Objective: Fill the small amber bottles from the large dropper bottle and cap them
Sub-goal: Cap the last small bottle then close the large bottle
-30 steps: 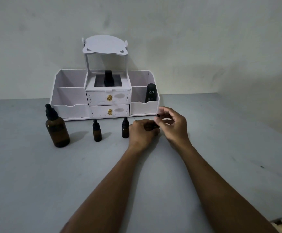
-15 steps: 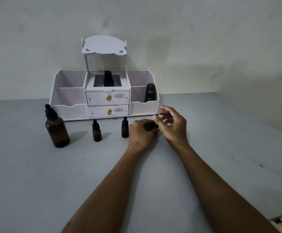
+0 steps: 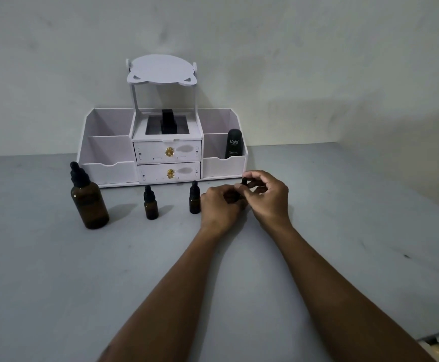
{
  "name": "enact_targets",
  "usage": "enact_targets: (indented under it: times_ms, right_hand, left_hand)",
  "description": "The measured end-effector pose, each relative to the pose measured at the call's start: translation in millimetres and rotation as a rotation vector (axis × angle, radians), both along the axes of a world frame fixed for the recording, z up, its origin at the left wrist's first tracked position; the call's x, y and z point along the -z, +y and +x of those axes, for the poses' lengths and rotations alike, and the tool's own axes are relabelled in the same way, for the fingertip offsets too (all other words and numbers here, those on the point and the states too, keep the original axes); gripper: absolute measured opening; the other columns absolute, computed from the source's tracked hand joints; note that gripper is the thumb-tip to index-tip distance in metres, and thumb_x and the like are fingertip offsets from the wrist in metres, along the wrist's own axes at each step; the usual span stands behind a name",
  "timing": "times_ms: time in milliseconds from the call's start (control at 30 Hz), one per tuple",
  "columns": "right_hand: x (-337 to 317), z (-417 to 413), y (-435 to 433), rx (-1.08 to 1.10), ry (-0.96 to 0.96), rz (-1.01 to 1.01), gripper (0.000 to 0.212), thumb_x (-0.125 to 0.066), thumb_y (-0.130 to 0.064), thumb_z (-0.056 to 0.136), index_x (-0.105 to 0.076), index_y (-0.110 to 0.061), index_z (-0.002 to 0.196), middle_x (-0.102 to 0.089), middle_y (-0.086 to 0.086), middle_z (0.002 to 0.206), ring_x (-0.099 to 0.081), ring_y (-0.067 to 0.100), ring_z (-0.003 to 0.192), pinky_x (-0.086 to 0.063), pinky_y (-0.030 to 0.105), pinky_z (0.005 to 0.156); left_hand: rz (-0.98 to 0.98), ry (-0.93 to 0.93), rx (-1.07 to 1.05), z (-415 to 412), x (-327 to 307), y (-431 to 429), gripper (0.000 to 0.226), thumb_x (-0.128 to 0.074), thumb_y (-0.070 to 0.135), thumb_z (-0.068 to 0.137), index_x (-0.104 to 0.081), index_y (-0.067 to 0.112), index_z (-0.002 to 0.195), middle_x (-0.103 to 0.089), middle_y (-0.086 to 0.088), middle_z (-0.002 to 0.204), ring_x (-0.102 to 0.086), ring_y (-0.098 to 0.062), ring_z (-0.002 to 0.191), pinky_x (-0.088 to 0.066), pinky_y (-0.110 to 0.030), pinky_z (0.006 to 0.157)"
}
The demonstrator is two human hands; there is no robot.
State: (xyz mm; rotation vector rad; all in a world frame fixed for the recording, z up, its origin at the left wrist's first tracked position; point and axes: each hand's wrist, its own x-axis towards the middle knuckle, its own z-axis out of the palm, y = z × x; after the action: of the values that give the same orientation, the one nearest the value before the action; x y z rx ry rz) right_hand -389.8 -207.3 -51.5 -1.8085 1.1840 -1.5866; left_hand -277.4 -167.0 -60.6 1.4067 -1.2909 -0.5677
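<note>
The large dropper bottle [image 3: 89,205] stands upright and capped at the far left of the grey bench [image 3: 56,283], just in front of the left corner of the white organizer [image 3: 108,173].

To its right, the first small amber bottle [image 3: 151,206] stands upright with its black dropper cap fitted. Further right, the second small amber bottle [image 3: 194,201] also stands upright and capped, just beside the left hand [image 3: 221,205].

The left hand is curled round a third small bottle [image 3: 235,196]. The fingers hide most of this bottle, and only a dark strip shows between the two hands. The right hand [image 3: 268,198] sits close against the left hand on its right side. Its thumb and forefinger pinch the black cap [image 3: 244,181] at the top of that bottle. It cannot be told whether the cap is seated on the neck.

In the far row, the organizer stands against the wall. A black object [image 3: 167,121] stands in its centre top compartment. A black tube marked "Kahf" [image 3: 233,143] stands upright in its right front compartment.
</note>
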Motion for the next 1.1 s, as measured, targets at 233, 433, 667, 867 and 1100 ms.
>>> enact_targets:
  times_ms: [233, 433, 667, 867, 1100]
  right_hand:
    - [1, -3, -1, -0.024, 0.006, 0.011, 0.02, -0.076, -0.006, 0.082, -0.077, -0.014, 0.1, -0.077, 0.0, 0.093, -0.072, 0.011, 0.082, -0.057, 0.022, 0.077]
    - [3, -7, 4, -0.084, 0.025, 0.007, 0.039, -0.077, -0.011, 0.084, -0.068, -0.018, 0.122, -0.073, -0.002, 0.098, -0.07, 0.01, 0.089, -0.056, 0.023, 0.082]
    - [-19, -2, 28, 0.019, -0.011, -0.116, 0.059, -0.07, -0.038, 0.086, -0.051, -0.02, 0.139, -0.068, 0.001, 0.115, -0.064, 0.015, 0.106, -0.057, 0.034, 0.083]
    - [-47, 59, 72, -0.132, -0.043, -0.314, 0.032, -0.069, -0.018, 0.091, -0.064, -0.013, 0.122, -0.068, 0.001, 0.099, -0.065, 0.015, 0.09, -0.055, 0.028, 0.074]
    - [-69, 167, 111, -0.488, -0.015, -0.248, 0.023, -0.069, -0.008, 0.087, -0.07, -0.018, 0.108, -0.066, -0.007, 0.104, -0.065, 0.014, 0.096, -0.057, 0.034, 0.074]
  left_hand:
    - [0.015, -0.025, -0.012, 1, -1, -2, 0.022, -0.079, 0.015, 0.079, -0.081, 0.016, 0.101, -0.08, 0.001, 0.092, -0.075, -0.005, 0.085, -0.06, -0.028, 0.089]
    - [0.092, -0.065, -0.027, -2, -3, 11, 0.053, -0.081, 0.028, 0.077, -0.069, 0.014, 0.126, -0.076, -0.009, 0.114, -0.072, -0.018, 0.106, -0.055, -0.032, 0.099]
    - [0.188, 0.018, 0.07, 16, -11, 79, 0.07, -0.079, 0.032, 0.085, -0.046, 0.03, 0.146, -0.064, -0.001, 0.132, -0.062, -0.012, 0.118, -0.051, -0.03, 0.105]
    - [-0.191, 0.082, -0.259, 90, -31, 138, 0.04, -0.076, 0.018, 0.088, -0.063, 0.029, 0.124, -0.072, 0.011, 0.095, -0.069, -0.001, 0.083, -0.052, -0.009, 0.067]
    - [-0.336, 0.152, -0.595, 197, -32, 163, 0.048, -0.079, 0.029, 0.083, -0.056, 0.033, 0.124, -0.067, 0.008, 0.105, -0.067, -0.011, 0.095, -0.051, -0.017, 0.068]
